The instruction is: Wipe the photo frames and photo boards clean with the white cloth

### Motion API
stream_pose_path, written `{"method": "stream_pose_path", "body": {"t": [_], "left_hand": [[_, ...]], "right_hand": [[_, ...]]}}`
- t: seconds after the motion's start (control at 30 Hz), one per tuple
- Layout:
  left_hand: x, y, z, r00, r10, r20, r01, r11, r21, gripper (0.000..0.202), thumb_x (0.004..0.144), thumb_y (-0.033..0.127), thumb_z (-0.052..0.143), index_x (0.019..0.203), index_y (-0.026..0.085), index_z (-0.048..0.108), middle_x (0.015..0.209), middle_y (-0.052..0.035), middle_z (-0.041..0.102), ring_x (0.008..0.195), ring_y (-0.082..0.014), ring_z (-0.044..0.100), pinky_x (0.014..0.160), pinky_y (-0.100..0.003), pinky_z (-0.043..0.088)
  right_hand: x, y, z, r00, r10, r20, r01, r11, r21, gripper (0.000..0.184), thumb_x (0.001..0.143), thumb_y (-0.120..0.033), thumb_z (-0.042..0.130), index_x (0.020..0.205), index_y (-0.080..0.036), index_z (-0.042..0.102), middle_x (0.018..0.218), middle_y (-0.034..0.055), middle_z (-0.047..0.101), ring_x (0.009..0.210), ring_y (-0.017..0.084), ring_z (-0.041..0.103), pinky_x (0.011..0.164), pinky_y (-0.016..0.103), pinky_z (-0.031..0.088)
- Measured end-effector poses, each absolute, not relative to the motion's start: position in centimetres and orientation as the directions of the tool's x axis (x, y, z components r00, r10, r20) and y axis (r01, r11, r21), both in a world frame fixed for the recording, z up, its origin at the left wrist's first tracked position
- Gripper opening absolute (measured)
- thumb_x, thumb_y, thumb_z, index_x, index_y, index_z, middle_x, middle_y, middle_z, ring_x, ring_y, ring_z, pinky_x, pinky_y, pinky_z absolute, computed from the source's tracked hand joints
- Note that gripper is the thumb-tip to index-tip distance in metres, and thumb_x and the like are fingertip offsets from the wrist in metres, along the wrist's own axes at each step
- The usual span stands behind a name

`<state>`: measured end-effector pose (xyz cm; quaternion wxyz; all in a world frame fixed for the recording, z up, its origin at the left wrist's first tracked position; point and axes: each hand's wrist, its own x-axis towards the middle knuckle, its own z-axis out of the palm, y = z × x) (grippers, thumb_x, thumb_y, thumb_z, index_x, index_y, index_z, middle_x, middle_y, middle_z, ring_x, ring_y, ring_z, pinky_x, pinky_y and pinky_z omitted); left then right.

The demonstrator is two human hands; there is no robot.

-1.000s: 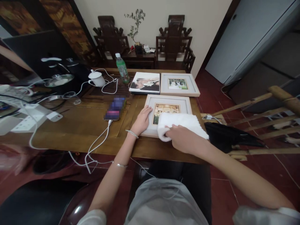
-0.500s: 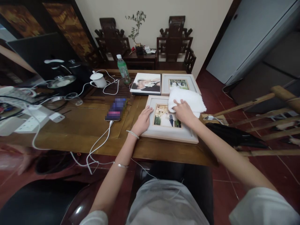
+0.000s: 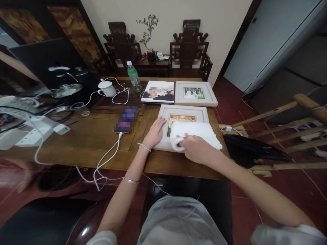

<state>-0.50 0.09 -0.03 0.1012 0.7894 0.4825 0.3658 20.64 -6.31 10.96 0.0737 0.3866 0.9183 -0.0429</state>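
Observation:
A pale wooden picture frame (image 3: 201, 114) lies flat on the wooden table (image 3: 92, 139) in front of me. My left hand (image 3: 154, 131) rests on the frame's left edge, fingers curled over it and holding it down. My right hand (image 3: 195, 149) presses a folded white towel (image 3: 196, 132) onto the near half of the frame, fingers closed over the cloth. The towel hides the lower part of the photo.
Behind the frame lie a second framed photo (image 3: 195, 93) and a photo book (image 3: 158, 92). A phone (image 3: 126, 119) on a white cable, a green bottle (image 3: 134, 77), a white teapot (image 3: 107, 88) and a power strip (image 3: 30, 134) sit left. A black bag (image 3: 245, 151) lies right.
My right hand swept the towel from the frame's far right corner back to its near edge. My left hand stayed on the frame's left edge.

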Motion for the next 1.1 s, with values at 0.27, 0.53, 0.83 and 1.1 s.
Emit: {"method": "stream_pose_path", "body": {"t": [0.27, 0.53, 0.83, 1.1], "left_hand": [[-0.6, 0.0, 0.0, 0.270, 0.839, 0.473, 0.677, -0.515, 0.526, 0.043, 0.085, 0.003, 0.037, 0.123, 0.013, 0.054, 0.133, -0.0139, 0.055, 0.135, -0.0245, 0.038, 0.113, -0.050, 0.032], [-0.6, 0.0, 0.0, 0.263, 0.836, 0.482, 0.674, -0.517, 0.528, 0.045, 0.084, 0.003, 0.036, 0.123, 0.015, 0.054, 0.132, -0.0112, 0.056, 0.135, -0.0236, 0.039, 0.112, -0.051, 0.033], [-0.6, 0.0, 0.2, 0.276, 0.838, 0.471, 0.668, -0.520, 0.533, 0.047, 0.083, 0.003, 0.037, 0.125, 0.015, 0.054, 0.134, -0.0118, 0.055, 0.136, -0.0242, 0.038, 0.113, -0.052, 0.031], [-0.6, 0.1, -0.1, 0.269, 0.835, 0.480, 0.676, -0.519, 0.523, 0.044, 0.084, 0.004, 0.037, 0.123, 0.015, 0.055, 0.133, -0.0121, 0.055, 0.135, -0.0239, 0.039, 0.113, -0.051, 0.032]], "right_hand": [[22.2, 2.1, 6.8, -0.608, 0.788, 0.097, 0.790, 0.588, 0.174, 0.044, 0.077, -0.002, 0.042, 0.110, -0.013, 0.068, 0.151, 0.0072, 0.035, 0.138, 0.036, 0.020, 0.110, 0.052, 0.020], [20.5, 0.6, 8.7, -0.554, 0.829, -0.075, 0.803, 0.556, 0.215, 0.037, 0.082, -0.006, 0.041, 0.106, -0.008, 0.068, 0.136, 0.0207, 0.050, 0.112, 0.035, 0.053, 0.090, 0.044, 0.038], [20.5, -6.8, 13.7, -0.694, 0.682, -0.232, 0.692, 0.720, 0.045, 0.029, 0.077, -0.008, 0.044, 0.085, -0.014, 0.070, 0.076, 0.0135, 0.068, 0.073, 0.024, 0.063, 0.060, 0.031, 0.036], [20.1, -1.5, 9.3, -0.659, 0.747, -0.089, 0.744, 0.664, 0.070, 0.042, 0.076, -0.005, 0.041, 0.107, -0.015, 0.067, 0.128, 0.0140, 0.059, 0.110, 0.030, 0.055, 0.082, 0.038, 0.043]]}}
